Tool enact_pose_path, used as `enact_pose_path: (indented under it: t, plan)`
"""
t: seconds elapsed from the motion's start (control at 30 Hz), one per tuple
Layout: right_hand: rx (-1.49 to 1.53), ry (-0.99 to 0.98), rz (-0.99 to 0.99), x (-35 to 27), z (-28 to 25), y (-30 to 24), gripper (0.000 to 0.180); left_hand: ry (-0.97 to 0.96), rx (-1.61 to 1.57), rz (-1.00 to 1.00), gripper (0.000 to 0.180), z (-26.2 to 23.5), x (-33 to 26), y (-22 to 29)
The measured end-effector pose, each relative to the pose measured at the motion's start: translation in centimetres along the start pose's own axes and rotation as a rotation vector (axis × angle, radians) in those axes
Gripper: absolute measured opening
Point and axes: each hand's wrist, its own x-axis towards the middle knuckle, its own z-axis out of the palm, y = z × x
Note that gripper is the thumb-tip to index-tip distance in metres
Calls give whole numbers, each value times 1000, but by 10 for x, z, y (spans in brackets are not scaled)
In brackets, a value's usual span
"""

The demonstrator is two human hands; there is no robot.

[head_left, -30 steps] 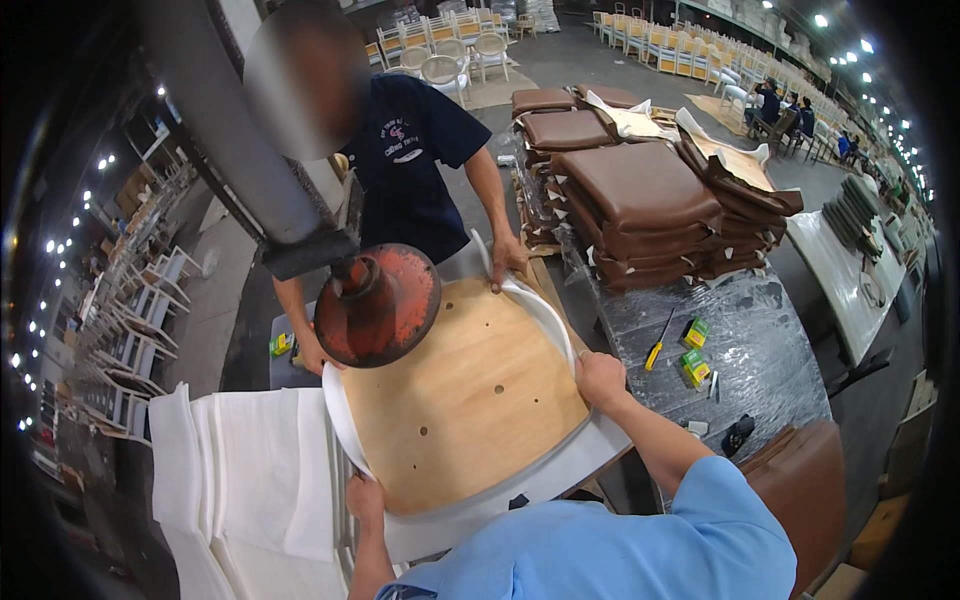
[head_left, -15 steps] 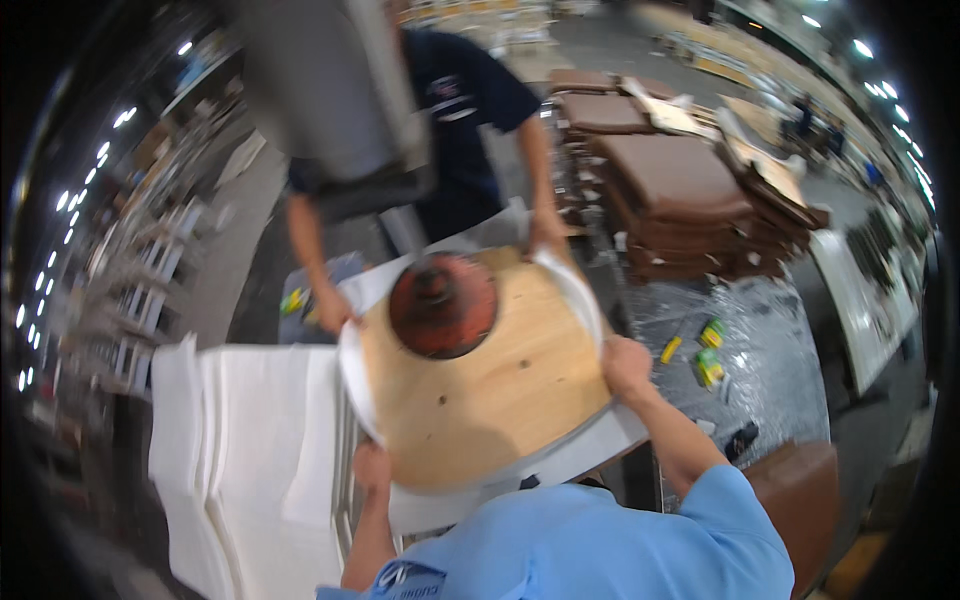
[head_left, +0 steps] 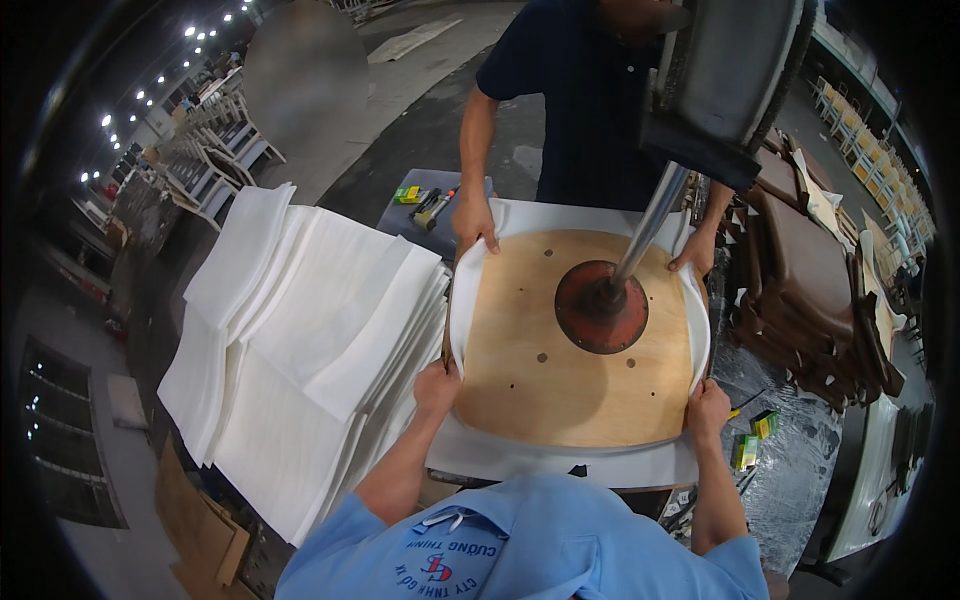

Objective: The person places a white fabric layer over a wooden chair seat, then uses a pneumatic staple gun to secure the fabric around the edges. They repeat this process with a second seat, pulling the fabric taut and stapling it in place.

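A pale plywood seat panel point(head_left: 545, 400) with several small holes lies bottom up on a white-topped table point(head_left: 470, 453). Over its middle stands a round red press plate point(head_left: 600, 325) on a metal rod point(head_left: 651, 220). White padding point(head_left: 463, 310) curls up around the panel's sides, with a thin brown cover edge point(head_left: 711, 345) outside it. At the near left corner, my left hand point(head_left: 437, 388) is closed on the cover edge. My right hand point(head_left: 708, 408) grips the same edge at the near right corner. Fingertips of both are partly hidden.
Opposite me, a co-worker's hands point(head_left: 474, 222) hold the far corners. White padding sheets point(head_left: 320, 310) are piled at left. Brown padded covers point(head_left: 810, 270) are stacked at right, near small yellow-green boxes point(head_left: 748, 452). The dark press arm point(head_left: 720, 90) hangs overhead.
The view has turned, and the panel now appears straighter and farther right. The red plate appears nearer the panel's middle. Both my hands stay at its near corners.
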Motion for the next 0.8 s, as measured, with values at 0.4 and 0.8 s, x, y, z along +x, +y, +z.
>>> enact_pose_path:
  t: [0.4,0.8]
  plan:
    - [47,3,-22,2,2,5,39,-5,-51,8,46,-2,-3,0]
    - [441,-158,69,13,4,32,41,-206,-729,-28,49,3,15,-26]
